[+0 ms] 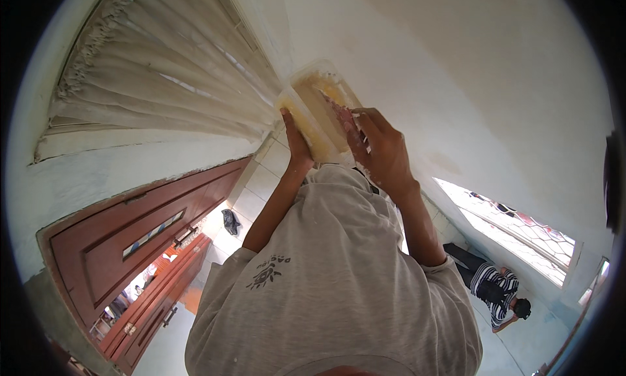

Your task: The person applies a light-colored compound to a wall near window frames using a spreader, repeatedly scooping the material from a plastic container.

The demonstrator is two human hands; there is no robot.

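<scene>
My left hand (pixel 297 142) grips the edge of a translucent plastic tub (pixel 318 108) smeared inside with yellowish paste. My right hand (pixel 383 149) is closed around a small flat tool (pixel 347 120) coated in the same paste, with its tip inside the tub. Most of the tool is hidden by my fingers. Both hands are held out in front of my grey shirt (pixel 332 278), close together and near a pale wall (pixel 456 69).
A cream pleated curtain (pixel 163 82) hangs at the left, beside a brown wooden door (pixel 130 239). A dark cloth (pixel 230 221) lies on pale tiles. Another person in a striped top (pixel 497 288) crouches at the right below a grilled window (pixel 515 226).
</scene>
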